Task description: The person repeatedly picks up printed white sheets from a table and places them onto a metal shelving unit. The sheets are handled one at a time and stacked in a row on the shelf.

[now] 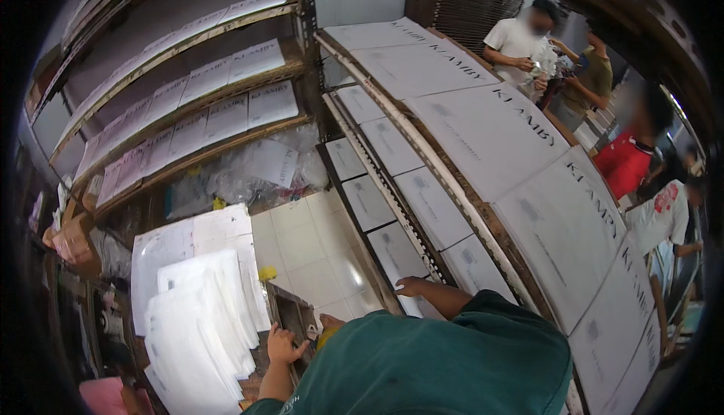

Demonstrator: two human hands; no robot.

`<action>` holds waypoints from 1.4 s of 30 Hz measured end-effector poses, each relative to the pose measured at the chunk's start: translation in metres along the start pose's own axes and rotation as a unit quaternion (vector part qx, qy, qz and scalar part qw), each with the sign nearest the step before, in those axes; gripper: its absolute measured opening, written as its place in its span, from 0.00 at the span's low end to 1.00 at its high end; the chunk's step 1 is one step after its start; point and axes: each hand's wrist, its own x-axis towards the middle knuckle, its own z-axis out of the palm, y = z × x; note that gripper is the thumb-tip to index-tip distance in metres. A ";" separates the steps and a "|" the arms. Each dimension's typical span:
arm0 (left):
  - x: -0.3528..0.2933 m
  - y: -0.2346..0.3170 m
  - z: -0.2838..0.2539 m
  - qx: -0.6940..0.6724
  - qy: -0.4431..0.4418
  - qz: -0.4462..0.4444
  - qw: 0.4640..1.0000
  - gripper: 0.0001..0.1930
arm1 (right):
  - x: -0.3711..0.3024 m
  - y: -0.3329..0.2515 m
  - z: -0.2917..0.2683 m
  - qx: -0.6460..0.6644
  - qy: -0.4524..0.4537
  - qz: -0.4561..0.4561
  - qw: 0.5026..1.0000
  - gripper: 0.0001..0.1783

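Note:
My left hand [285, 347] grips the near edge of a dark wooden frame [290, 311] that stands low by my green shirt. My right hand [411, 287] reaches out to the rack on my right, its fingers curled on the near edge of a white wrapped panel [398, 255] on the lower shelf. More white panels [490, 132] lie in rows on the slanted rack above it. A small yellow thing [326, 337] shows between my hands, partly hidden.
Stacks of white sheets [197, 317] lie at my left. A wooden shelf unit [188, 106] with white panels stands beyond a tiled floor [309, 249]. Plastic bags [249, 177] sit under it. Several people [520, 45] stand behind the rack at the right.

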 end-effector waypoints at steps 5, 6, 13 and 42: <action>0.006 -0.012 0.010 -0.026 -0.002 0.014 1.000 0.26 | 0.020 0.035 0.025 0.061 -0.033 0.031 0.997 0.32; 0.003 -0.010 0.004 -0.023 0.009 0.012 1.000 0.27 | 0.017 0.027 0.017 0.015 -0.071 0.037 0.997 0.32; -0.005 -0.011 0.016 -0.071 0.108 0.023 0.991 0.22 | 0.061 0.072 0.031 0.084 -0.070 0.010 0.994 0.30; -0.001 -0.018 0.020 -0.051 0.021 0.001 0.998 0.22 | 0.022 0.023 -0.013 0.039 -0.004 0.016 0.999 0.32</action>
